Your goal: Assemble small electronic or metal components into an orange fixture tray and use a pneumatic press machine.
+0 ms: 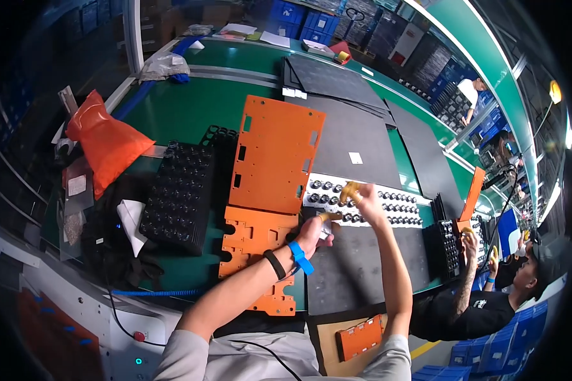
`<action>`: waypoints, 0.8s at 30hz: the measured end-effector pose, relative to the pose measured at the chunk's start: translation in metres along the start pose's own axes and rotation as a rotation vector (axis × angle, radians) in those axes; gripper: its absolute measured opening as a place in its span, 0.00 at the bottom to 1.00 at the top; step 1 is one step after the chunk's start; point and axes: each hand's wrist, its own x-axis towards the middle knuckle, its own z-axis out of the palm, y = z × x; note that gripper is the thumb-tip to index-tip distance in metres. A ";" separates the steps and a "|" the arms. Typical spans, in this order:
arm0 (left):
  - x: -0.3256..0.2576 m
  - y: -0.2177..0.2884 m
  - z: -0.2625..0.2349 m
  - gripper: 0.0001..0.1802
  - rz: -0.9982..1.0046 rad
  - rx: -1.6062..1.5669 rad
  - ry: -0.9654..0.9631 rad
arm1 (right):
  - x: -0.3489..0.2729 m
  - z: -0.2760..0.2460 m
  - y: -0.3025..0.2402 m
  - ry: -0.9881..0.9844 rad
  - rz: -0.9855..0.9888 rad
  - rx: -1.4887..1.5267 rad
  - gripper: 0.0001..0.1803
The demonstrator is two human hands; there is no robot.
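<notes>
There are the wearer's two hands (311, 234) (367, 200) and two wristbands (300, 257) (274, 264), two large orange plates (276, 155) (260, 236), one near white plate (362, 223), one orange bag (108, 144), one red button (139, 336), at least two co-workers (489, 315) (469, 95) and over twelve black rings (315, 185).

Head cam — looks down/fwd across bench (217, 95), close; dim rim unclear.

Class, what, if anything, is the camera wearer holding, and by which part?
The left hand seems to hold a small pale object; which part is gripped cannot be told. Whether the right hand holds anything is unclear.
</notes>
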 end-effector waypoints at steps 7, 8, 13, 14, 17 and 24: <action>-0.007 0.005 0.014 0.21 -0.085 0.054 -0.072 | 0.090 -0.061 0.092 0.529 -0.064 -0.566 0.14; -0.007 0.000 0.008 0.20 -0.046 0.054 -0.097 | 0.094 -0.062 0.102 0.549 -0.135 -0.825 0.13; 0.008 -0.020 -0.002 0.19 -0.050 -0.013 -0.153 | 0.099 -0.071 0.138 0.476 -0.219 -1.034 0.08; 0.018 -0.026 -0.002 0.20 -0.082 -0.038 -0.212 | 0.098 -0.079 0.145 0.506 -0.240 -1.012 0.07; 0.009 -0.020 0.006 0.19 -0.115 -0.118 -0.168 | 0.105 -0.083 0.146 0.442 -0.285 -1.041 0.06; -0.008 -0.008 0.026 0.12 0.009 -0.034 -0.236 | 0.108 -0.068 0.105 0.405 -0.351 -0.642 0.02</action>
